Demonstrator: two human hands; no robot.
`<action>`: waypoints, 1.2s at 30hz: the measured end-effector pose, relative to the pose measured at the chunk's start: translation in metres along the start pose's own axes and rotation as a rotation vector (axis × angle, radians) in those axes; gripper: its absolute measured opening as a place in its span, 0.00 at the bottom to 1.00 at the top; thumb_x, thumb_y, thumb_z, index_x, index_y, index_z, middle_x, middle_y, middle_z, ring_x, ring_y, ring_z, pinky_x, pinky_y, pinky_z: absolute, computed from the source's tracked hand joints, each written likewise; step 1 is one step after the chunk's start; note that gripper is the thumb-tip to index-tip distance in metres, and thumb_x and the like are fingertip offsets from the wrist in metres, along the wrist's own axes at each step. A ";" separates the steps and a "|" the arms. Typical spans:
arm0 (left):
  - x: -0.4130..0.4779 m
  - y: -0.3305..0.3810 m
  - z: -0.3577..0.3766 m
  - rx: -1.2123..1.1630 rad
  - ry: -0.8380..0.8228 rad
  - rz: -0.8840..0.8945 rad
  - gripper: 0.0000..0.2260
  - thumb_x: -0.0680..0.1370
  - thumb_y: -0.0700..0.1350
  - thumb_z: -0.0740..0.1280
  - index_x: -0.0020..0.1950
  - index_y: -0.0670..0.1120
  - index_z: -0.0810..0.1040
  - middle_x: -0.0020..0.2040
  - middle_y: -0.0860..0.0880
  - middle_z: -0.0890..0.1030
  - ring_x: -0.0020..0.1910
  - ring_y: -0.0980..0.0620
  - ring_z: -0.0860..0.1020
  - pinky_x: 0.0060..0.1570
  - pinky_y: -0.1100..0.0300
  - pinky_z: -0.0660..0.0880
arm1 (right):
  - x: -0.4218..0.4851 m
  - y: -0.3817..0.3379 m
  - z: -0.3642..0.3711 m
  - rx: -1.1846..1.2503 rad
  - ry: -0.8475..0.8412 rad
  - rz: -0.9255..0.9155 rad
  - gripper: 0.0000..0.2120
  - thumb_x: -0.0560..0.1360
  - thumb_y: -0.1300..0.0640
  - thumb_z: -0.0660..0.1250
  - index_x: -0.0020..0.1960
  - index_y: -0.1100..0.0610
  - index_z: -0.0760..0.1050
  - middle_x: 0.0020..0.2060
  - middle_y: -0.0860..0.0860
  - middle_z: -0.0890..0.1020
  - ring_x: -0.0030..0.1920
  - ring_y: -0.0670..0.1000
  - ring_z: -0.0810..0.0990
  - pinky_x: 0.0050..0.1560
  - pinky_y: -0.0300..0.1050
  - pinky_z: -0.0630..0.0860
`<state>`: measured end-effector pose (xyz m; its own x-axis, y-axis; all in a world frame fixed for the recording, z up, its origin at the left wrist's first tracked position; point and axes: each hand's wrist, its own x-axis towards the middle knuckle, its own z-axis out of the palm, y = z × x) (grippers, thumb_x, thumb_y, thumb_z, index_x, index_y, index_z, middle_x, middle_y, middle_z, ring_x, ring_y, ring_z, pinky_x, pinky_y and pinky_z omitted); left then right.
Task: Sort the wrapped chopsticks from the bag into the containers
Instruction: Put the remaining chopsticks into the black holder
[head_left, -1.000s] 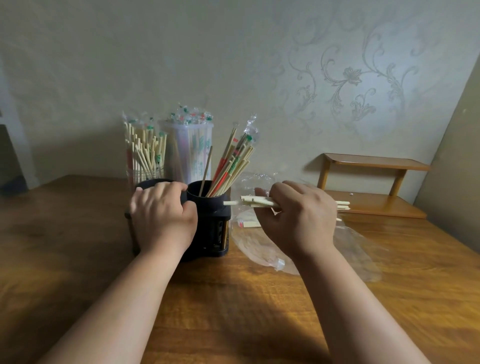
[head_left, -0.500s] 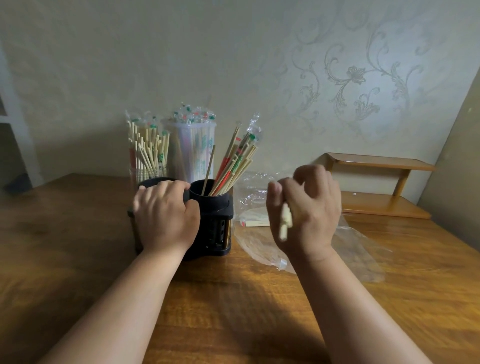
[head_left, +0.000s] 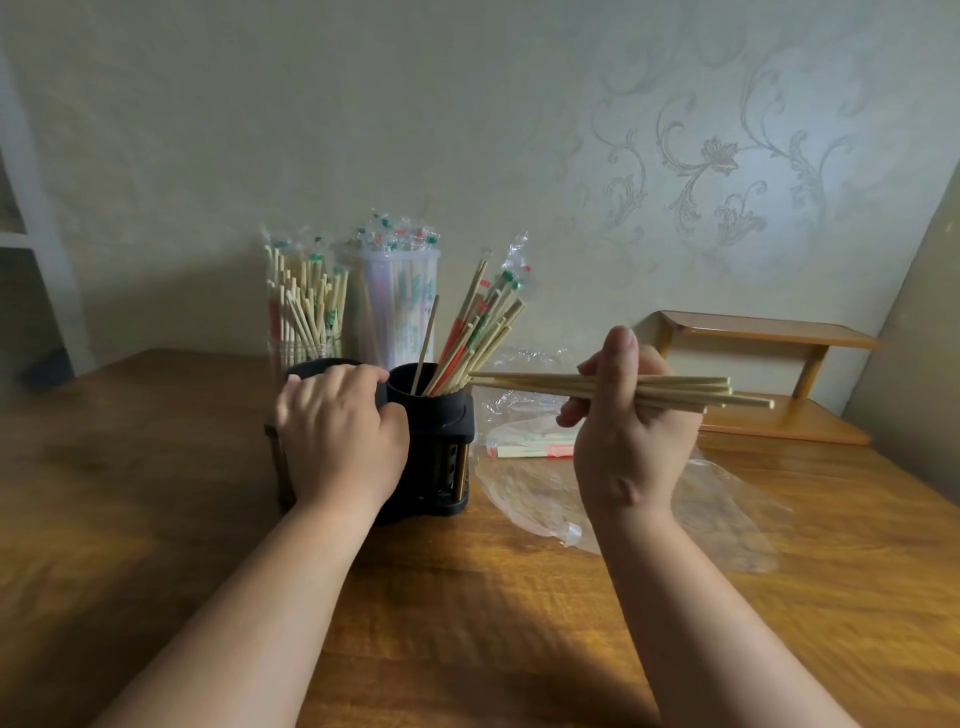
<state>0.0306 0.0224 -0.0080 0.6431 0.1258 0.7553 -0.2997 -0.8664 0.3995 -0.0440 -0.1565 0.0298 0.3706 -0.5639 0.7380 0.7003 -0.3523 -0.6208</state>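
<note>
The right hand (head_left: 628, 441), grip clenched round a bundle of chopsticks (head_left: 691, 391), holds them level, long axis left to right, their left tips just beside the mouth of the black holder (head_left: 441, 415) that the left hand (head_left: 337, 436) clasps on the desk (head_left: 467, 623).

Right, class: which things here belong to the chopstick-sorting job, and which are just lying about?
Job in hand:
right hand holding the bundle of pale bamboo chopsticks; left hand holding the black plastic twin-cup holder; clear glass jar of chopsticks; translucent white plastic canister; crumpled clear plastic bag with a wrapped pair inside.

Lying about:
small two-tier wooden shelf at the far right.
</note>
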 end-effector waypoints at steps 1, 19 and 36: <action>0.000 0.000 0.000 -0.002 -0.002 0.000 0.13 0.71 0.42 0.66 0.54 0.47 0.82 0.50 0.47 0.83 0.54 0.41 0.77 0.68 0.43 0.62 | 0.000 0.000 0.001 0.011 -0.010 0.032 0.18 0.82 0.50 0.62 0.37 0.56 0.75 0.25 0.56 0.78 0.23 0.50 0.78 0.27 0.37 0.71; 0.001 -0.001 0.000 0.016 -0.007 -0.002 0.17 0.70 0.46 0.60 0.54 0.46 0.83 0.51 0.47 0.83 0.54 0.41 0.76 0.68 0.43 0.62 | 0.032 0.012 0.072 -0.330 -0.444 0.366 0.15 0.78 0.52 0.66 0.39 0.62 0.78 0.28 0.54 0.77 0.30 0.55 0.76 0.34 0.49 0.75; 0.001 -0.001 -0.001 0.015 -0.014 0.010 0.17 0.70 0.46 0.60 0.53 0.46 0.83 0.50 0.47 0.83 0.53 0.41 0.77 0.67 0.43 0.64 | 0.023 0.011 0.063 -0.072 -0.075 0.268 0.13 0.83 0.52 0.56 0.68 0.46 0.65 0.43 0.46 0.73 0.37 0.44 0.73 0.37 0.36 0.69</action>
<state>0.0313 0.0242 -0.0072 0.6502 0.1103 0.7517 -0.2957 -0.8746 0.3841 0.0105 -0.1264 0.0569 0.5824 -0.5881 0.5612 0.5276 -0.2518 -0.8113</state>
